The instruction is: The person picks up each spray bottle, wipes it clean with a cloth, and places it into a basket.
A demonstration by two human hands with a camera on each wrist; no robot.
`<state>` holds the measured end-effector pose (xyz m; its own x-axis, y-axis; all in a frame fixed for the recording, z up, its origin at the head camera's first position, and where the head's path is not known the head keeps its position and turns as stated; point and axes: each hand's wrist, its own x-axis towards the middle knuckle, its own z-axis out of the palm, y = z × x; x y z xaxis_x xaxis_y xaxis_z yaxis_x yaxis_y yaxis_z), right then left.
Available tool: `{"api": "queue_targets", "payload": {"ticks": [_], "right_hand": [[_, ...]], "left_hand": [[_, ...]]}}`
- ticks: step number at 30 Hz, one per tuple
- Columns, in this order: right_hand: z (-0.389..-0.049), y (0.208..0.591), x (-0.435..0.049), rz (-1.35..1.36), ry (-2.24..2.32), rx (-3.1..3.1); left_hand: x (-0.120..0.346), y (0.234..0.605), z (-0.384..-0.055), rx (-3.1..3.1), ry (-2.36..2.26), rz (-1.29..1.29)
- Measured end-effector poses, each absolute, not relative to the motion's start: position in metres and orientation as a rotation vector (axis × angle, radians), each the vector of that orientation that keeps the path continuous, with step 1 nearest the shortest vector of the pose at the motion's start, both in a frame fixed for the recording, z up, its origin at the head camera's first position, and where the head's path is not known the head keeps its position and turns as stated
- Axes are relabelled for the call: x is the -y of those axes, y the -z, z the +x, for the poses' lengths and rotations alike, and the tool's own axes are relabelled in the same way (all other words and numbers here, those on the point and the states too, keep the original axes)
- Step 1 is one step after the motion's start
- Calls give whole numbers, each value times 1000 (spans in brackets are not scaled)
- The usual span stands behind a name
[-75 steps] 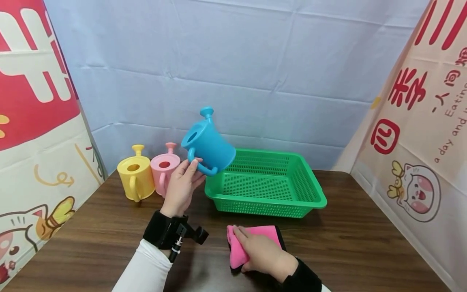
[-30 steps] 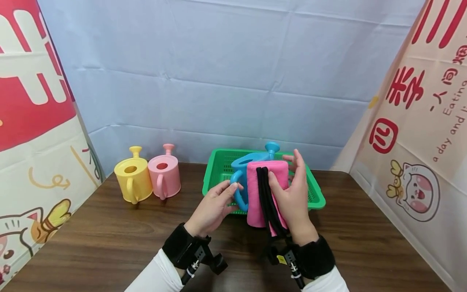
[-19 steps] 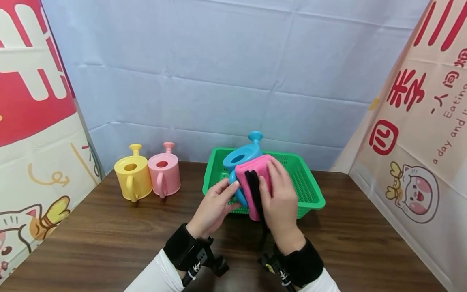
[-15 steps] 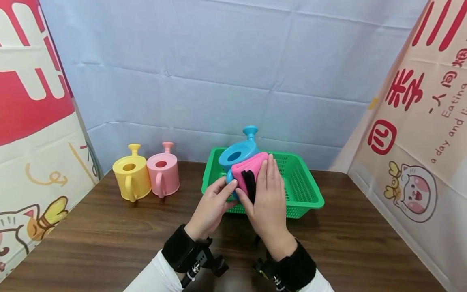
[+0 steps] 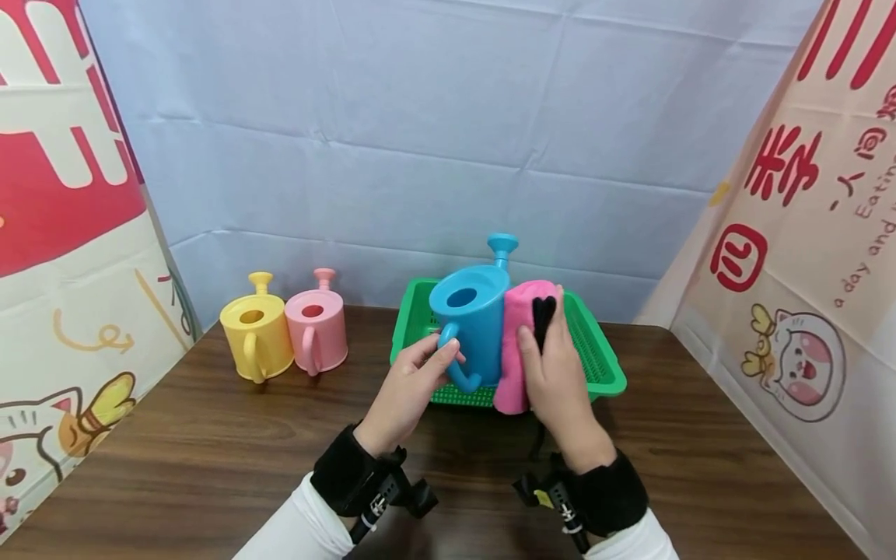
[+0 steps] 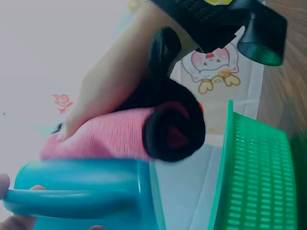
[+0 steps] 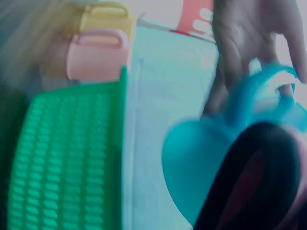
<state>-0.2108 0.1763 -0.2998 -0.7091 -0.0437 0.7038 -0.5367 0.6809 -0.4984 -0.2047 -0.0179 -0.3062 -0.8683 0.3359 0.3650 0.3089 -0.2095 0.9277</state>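
My left hand point(image 5: 409, 385) grips the handle of a blue toy watering can point(image 5: 484, 334), held up in front of a green basket. Against the can's right side lies a folded pink cloth point(image 5: 516, 342) with black edging. My right hand point(image 5: 563, 389) holds that cloth, thumb at the front; the other fingers are partly hidden. In the left wrist view, the rolled cloth point(image 6: 105, 134) runs along the side of the can point(image 6: 81, 175). The right wrist view is blurred, with the can's base point(image 7: 196, 163) beside the black cloth edge point(image 7: 268, 143).
The green perforated basket point(image 5: 595, 350) stands on the brown wooden table point(image 5: 210, 459), behind both hands. To the left, a yellow watering can point(image 5: 269, 342) and a pink watering can point(image 5: 329, 334) stand upright side by side. A pale blue cloth backdrop point(image 5: 420, 140) hangs behind.
The right hand has picked the cloth up from the table and moved it over the can, now to its right side. The left hand has brought the can rightward, more upright.
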Motion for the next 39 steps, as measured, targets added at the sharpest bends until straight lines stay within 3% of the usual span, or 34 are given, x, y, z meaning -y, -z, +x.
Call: {"api": "queue_targets", "payload": {"ticks": [15, 29, 39], "right_hand": [[-207, 290, -193, 479, -1153, 2088], [-208, 313, -134, 700, -263, 1750], [-211, 315, -144, 741, -382, 1755]], "left_hand": [[26, 292, -202, -1872, -2214, 944], [29, 292, -204, -1746, -2332, 905], [25, 294, -203, -1817, -2296, 915]]}}
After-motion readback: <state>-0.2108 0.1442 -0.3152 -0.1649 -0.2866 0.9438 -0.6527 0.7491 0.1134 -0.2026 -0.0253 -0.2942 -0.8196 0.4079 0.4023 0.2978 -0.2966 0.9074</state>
